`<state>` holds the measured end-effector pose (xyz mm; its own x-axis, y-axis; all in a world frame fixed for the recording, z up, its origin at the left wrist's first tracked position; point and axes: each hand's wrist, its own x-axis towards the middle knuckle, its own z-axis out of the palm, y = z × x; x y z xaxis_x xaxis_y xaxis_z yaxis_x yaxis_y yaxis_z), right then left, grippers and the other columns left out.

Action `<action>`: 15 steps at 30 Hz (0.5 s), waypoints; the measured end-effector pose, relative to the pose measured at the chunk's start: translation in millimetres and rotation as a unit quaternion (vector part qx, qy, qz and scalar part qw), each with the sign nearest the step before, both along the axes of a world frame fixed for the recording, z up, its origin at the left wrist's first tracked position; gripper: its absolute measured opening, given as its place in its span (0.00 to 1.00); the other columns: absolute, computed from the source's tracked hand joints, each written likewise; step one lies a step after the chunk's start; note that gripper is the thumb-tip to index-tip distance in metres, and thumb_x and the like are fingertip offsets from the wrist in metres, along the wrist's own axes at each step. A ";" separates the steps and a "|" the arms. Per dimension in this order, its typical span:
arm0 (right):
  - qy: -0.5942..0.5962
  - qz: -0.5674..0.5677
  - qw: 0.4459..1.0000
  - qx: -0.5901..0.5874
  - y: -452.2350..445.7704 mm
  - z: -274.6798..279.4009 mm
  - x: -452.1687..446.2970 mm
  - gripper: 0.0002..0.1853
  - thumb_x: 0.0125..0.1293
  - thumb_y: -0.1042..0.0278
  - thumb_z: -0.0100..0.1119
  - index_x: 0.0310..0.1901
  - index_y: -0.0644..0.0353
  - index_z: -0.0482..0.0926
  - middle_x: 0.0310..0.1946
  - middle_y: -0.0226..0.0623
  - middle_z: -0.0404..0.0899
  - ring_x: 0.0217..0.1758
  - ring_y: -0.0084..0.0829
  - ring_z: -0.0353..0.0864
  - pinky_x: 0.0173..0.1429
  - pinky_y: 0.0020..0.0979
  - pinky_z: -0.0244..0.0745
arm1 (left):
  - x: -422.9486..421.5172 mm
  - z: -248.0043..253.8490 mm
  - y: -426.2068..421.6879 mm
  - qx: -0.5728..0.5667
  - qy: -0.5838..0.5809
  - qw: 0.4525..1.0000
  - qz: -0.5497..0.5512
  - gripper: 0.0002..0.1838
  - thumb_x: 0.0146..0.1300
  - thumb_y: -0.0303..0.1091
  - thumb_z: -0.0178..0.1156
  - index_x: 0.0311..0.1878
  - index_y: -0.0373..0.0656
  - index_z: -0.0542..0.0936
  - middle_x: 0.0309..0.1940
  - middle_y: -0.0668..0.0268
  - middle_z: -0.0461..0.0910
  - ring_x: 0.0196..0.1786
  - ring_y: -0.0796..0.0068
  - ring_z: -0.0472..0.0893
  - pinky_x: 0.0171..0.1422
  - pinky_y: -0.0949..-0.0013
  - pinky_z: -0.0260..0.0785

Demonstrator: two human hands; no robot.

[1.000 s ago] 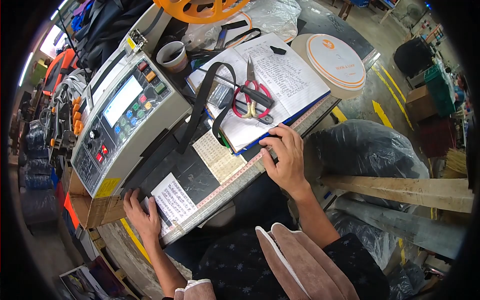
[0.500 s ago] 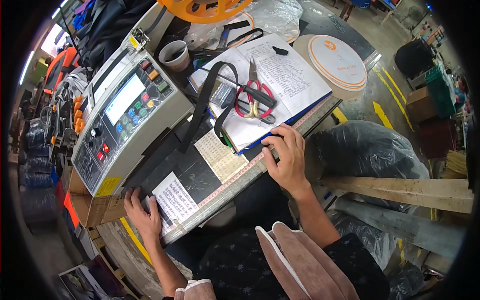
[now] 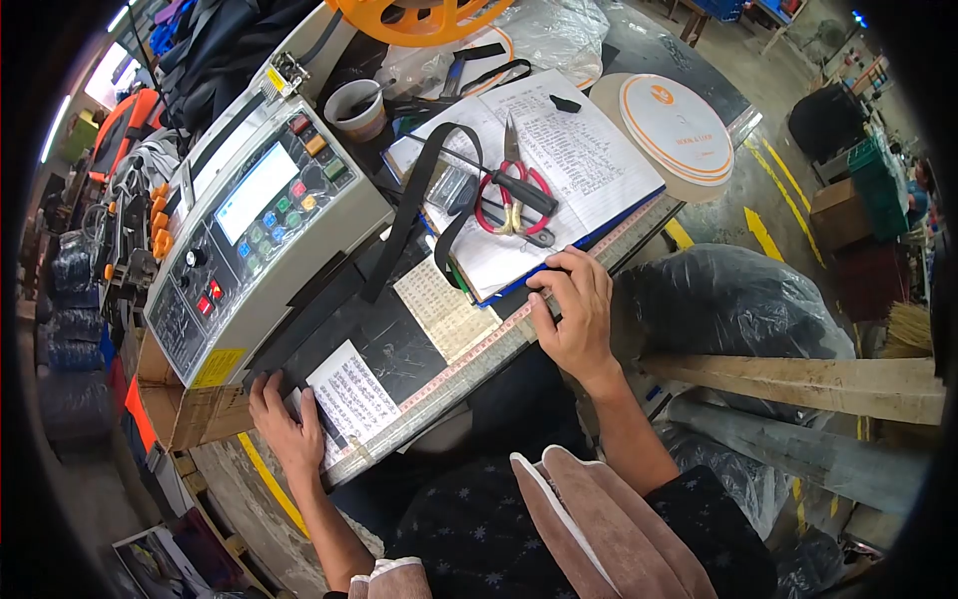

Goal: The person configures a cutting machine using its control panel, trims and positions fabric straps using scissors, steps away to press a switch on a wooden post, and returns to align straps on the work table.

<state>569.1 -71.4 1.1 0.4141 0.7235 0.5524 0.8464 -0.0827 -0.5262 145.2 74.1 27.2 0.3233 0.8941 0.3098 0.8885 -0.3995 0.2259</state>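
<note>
My left hand (image 3: 287, 427) rests at the table's near left corner, fingers apart, beside a handwritten paper sheet (image 3: 351, 401). My right hand (image 3: 581, 317) lies on the front edge by a pink measuring tape (image 3: 469, 351), its fingers loosely bent and thumb apart, holding nothing visible. Just beyond it is an open notebook (image 3: 589, 150) full of handwriting. Red-handled scissors (image 3: 512, 152), a black-handled screwdriver (image 3: 524, 192) and a looped black strap (image 3: 397, 240) lie across its pages. Between the hands is a yellowed written card (image 3: 444, 309).
A control machine (image 3: 264, 230) with a lit screen and coloured buttons stands at left. Behind it are a cup (image 3: 356, 112) and an orange reel (image 3: 424, 22). A white-and-orange disc (image 3: 679, 130) lies at the far right. Wooden beams (image 3: 798, 387) and a plastic-wrapped bundle (image 3: 743, 304) flank my right arm.
The view has shifted very slightly, so the table things sit a little farther right. Both hands stay in the same places on the table.
</note>
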 end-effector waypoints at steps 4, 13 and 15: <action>-0.001 0.000 1.000 -0.001 -0.1 0.6 0.0 0.12 0.67 0.68 0.74 0.51 0.52 0.87 0.61 0.39 0.82 0.76 0.50 0.77 0.79 0.54 0.66 | -1.4 -1.4 0.2 0.003 0.001 1.000 0.000 0.27 0.79 0.45 0.67 0.74 0.40 0.79 0.77 0.42 0.74 0.79 0.36 0.73 0.85 0.41 0.63; -0.004 0.001 1.000 -0.002 0.3 0.0 -0.4 0.12 0.67 0.69 0.74 0.51 0.52 0.88 0.60 0.39 0.83 0.75 0.51 0.78 0.79 0.53 0.66 | -0.7 -1.0 0.2 0.003 -0.005 1.000 0.004 0.29 0.78 0.45 0.69 0.74 0.40 0.80 0.77 0.41 0.74 0.78 0.34 0.73 0.83 0.38 0.64; -0.005 0.000 1.000 -0.002 0.3 0.2 -0.3 0.12 0.66 0.69 0.74 0.51 0.52 0.88 0.60 0.39 0.83 0.75 0.50 0.78 0.79 0.53 0.66 | 0.3 -0.1 -0.2 0.003 -0.007 1.000 0.004 0.29 0.77 0.45 0.69 0.74 0.40 0.80 0.76 0.41 0.74 0.77 0.34 0.74 0.83 0.39 0.64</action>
